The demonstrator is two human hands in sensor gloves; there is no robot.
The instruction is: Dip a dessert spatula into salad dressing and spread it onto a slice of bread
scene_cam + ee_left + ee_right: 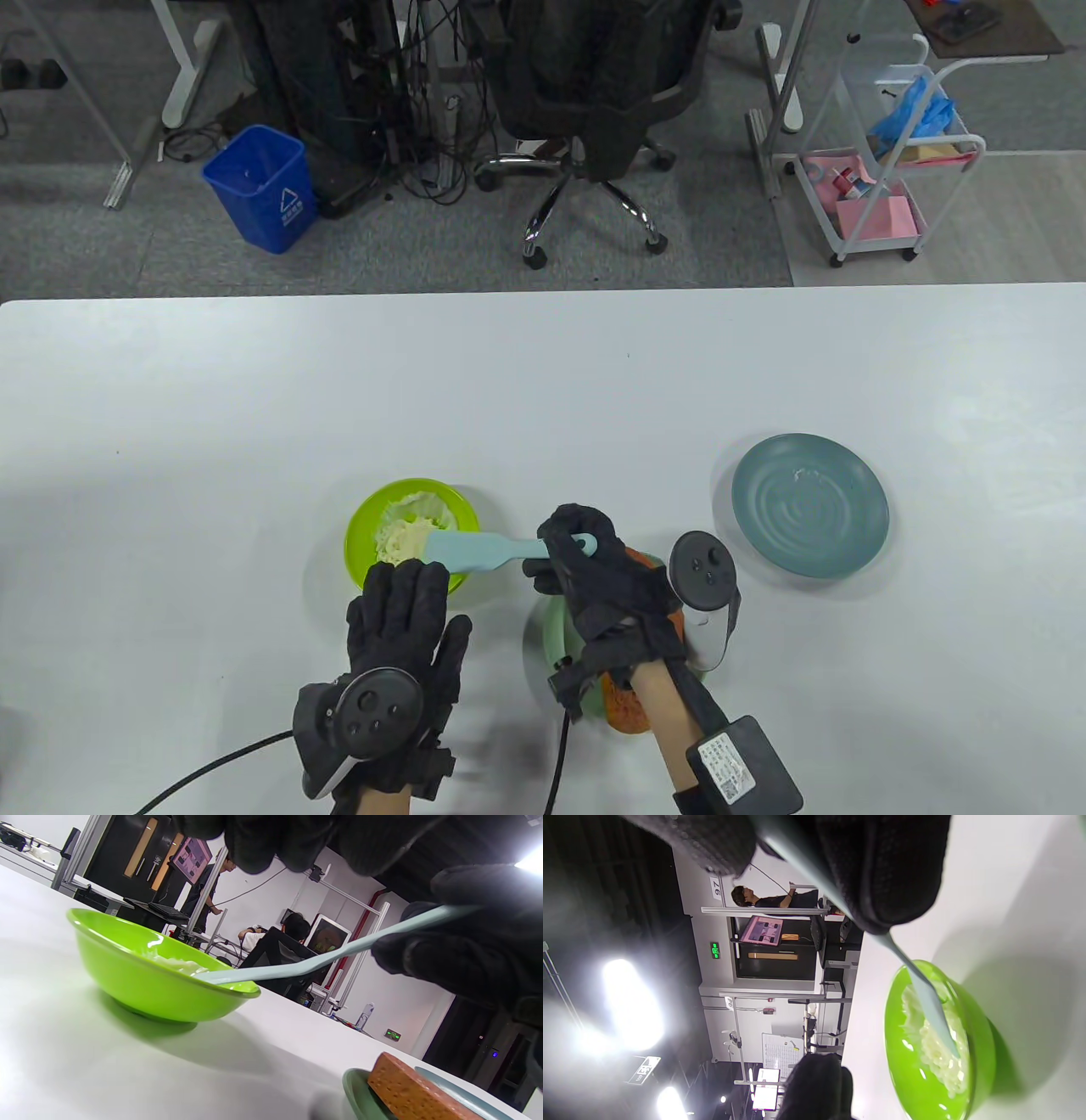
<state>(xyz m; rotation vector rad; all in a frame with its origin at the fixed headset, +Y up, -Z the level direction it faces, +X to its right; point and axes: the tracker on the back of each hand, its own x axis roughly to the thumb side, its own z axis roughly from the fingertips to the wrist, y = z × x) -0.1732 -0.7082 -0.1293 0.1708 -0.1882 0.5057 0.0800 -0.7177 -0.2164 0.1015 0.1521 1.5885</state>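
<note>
A lime green bowl holds pale salad dressing. My right hand grips the handle of a light blue dessert spatula; its blade lies in the dressing at the bowl's right side. The bowl and blade show in the right wrist view, and the spatula reaches over the bowl's rim in the left wrist view. My left hand lies flat, fingers spread, at the bowl's near rim. A brown bread slice lies on a pale green plate under my right forearm; it also shows in the left wrist view.
A dark teal plate with a small white smear sits to the right. The table's far edge runs across the middle of the table view; beyond it stand an office chair, a blue bin and a white cart.
</note>
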